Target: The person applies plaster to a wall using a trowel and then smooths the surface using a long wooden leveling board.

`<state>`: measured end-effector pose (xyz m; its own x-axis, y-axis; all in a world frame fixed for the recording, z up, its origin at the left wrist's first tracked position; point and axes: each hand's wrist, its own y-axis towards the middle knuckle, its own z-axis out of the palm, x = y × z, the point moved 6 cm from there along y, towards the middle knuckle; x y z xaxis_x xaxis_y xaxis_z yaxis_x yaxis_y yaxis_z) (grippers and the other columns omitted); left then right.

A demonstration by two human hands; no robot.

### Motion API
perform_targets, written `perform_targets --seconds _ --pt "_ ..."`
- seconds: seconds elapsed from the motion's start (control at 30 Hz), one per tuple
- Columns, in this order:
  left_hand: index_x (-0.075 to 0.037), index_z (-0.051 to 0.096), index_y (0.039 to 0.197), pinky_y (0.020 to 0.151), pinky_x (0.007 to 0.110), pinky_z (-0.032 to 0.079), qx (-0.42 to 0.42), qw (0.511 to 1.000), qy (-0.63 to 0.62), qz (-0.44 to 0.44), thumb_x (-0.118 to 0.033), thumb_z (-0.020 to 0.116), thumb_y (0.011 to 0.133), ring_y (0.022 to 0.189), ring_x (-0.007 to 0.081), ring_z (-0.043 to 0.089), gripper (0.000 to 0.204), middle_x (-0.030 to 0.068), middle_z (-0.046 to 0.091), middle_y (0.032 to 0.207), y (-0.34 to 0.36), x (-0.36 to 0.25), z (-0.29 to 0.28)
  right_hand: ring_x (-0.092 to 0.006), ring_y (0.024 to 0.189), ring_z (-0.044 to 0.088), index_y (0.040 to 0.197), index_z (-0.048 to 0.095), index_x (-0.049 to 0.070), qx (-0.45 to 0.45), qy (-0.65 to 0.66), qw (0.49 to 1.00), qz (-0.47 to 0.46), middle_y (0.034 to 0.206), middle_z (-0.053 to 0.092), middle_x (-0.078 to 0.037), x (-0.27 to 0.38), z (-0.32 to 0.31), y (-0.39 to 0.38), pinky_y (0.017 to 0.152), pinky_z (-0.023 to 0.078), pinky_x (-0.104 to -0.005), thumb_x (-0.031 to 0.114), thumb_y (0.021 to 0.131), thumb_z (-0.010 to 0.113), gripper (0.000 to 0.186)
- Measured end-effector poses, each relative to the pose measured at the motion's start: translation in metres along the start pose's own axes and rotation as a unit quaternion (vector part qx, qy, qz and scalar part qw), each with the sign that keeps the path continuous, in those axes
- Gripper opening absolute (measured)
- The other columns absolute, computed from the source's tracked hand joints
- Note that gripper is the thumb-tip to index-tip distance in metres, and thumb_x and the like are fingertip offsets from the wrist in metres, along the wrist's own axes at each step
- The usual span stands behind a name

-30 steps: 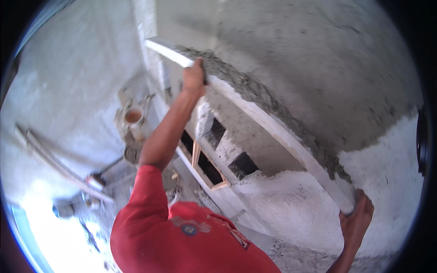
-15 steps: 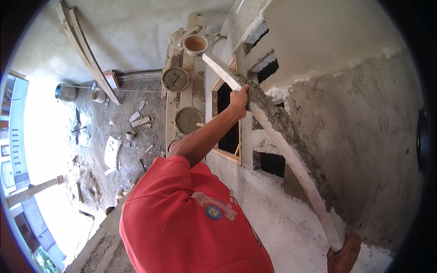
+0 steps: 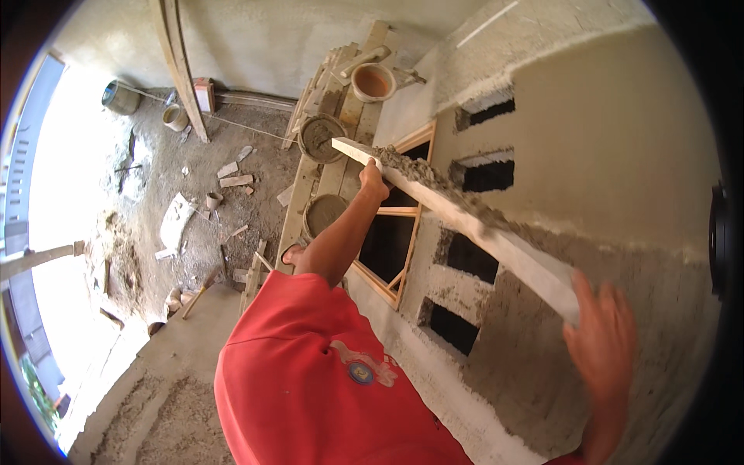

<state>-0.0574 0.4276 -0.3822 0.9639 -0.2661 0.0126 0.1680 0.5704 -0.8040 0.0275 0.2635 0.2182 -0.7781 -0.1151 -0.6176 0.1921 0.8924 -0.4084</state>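
Left hand grips the far end of a long, pale straightedge board, fingers curled shut around its edge near the tip, with the bare forearm stretching out from a red shirt that fills the lower middle of the view. Right hand is at the near end of the same board, fingers spread and blurred; it lies against the board's end, but I cannot tell whether it is closed on it. Running diagonally between the two hands, the board is pressed flat against a wall and carries a ridge of wet grey mortar heaped along its upper edge. Above the board the wall surface is smooth and light; below it the plaster is darker and rougher. Several dark rectangular vent openings are cut into the wall in a column just beside the board, and a wood-framed window opening sits next to them, under the left forearm. Further out, a scaffold of wooden planks holds round pans of mortar and an orange bucket. Beyond that lies a dirt floor strewn with brick pieces and scraps of wood, with long timbers leaning on the far wall and a metal bucket near the bright opening.
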Motion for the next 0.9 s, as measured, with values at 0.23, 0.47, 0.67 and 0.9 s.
perform_targets --seconds 0.23,0.47,0.67,0.9 --pt "-0.013 0.033 0.148 0.108 0.055 0.035 0.097 0.975 -0.197 0.023 -0.057 0.039 0.099 0.13 0.0345 0.044 0.066 0.0109 0.041 0.146 0.072 -0.038 0.034 -0.0343 0.078 0.069 0.086 0.064 0.002 -0.173 -0.007 0.953 -0.25 0.074 0.067 -0.016 0.087 -0.022 0.166 0.071 0.054 -0.0418 0.002 0.077 0.062 0.009" --pt "-0.01 0.038 0.146 0.113 0.043 0.03 0.094 0.953 -0.276 0.082 -0.062 0.039 0.097 0.134 0.0286 0.042 0.071 0.0087 0.041 0.15 0.09 -0.063 0.035 -0.0289 0.078 0.07 0.086 0.065 0.003 -0.176 -0.082 0.942 -0.274 0.074 0.068 -0.015 0.115 -0.061 0.185 0.073 0.054 -0.0391 0.002 0.077 0.062 0.009" --pt "-0.007 0.034 0.147 0.111 0.049 0.035 -0.011 0.949 -0.311 0.042 -0.058 0.036 0.099 0.133 0.0341 0.042 0.07 0.0161 0.041 0.147 0.08 -0.044 0.024 -0.0303 0.085 0.068 0.096 0.064 0.001 -0.132 -0.109 0.955 -0.241 0.082 0.068 -0.017 0.104 -0.081 0.164 0.078 0.053 -0.0392 0.002 0.078 0.063 0.017" --pt "0.005 0.033 0.143 0.097 0.049 0.051 -0.16 0.965 -0.204 0.048 -0.043 0.041 0.102 0.118 0.0421 0.055 0.063 0.028 0.046 0.138 0.053 -0.049 -0.015 -0.0348 0.089 0.064 0.104 0.064 0.004 -0.13 -0.132 0.966 -0.179 0.091 0.063 -0.021 0.073 -0.115 0.13 0.081 0.052 -0.0415 0.0 0.08 0.06 0.025"
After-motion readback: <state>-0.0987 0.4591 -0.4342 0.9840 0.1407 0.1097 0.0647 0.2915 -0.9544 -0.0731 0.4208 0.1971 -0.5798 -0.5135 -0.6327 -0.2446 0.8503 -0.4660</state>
